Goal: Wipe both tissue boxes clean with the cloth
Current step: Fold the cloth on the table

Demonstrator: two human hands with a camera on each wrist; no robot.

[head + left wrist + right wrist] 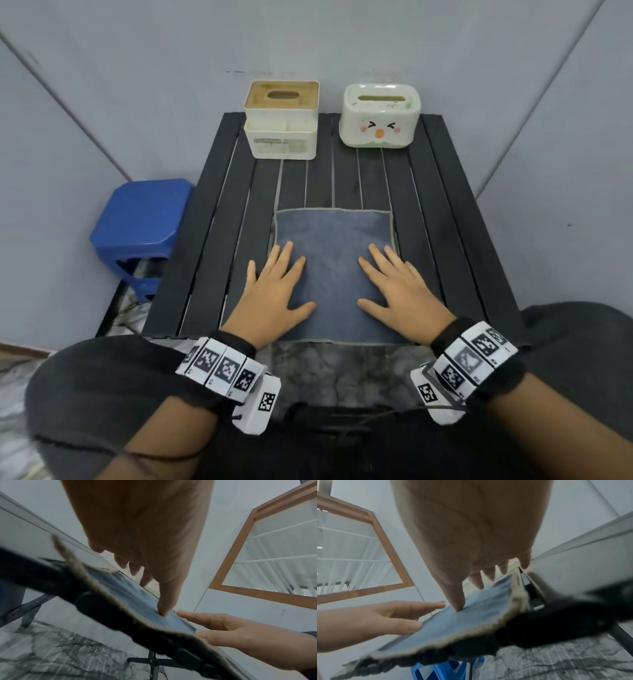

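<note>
Head view: blue cloth (pixel 334 274) flat on slatted counter (pixel 219 219); bamboo-lid tissue box (pixel 281 120) and duck-face tissue box (pixel 379 116) at far edge. Risk, judged: cloth overhangs near edge, may slip off. Left hand (pixel 274 291), right hand (pixel 399 291) flat, fingers spread. Wrist views: both thumbs press cloth.

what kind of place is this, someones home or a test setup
Probably a makeshift recording corner indoors, not a lived-in room: a black slatted folding table pushed against bare grey wall panels, a blue plastic stool beside it, marble-patterned flooring underneath.
</note>
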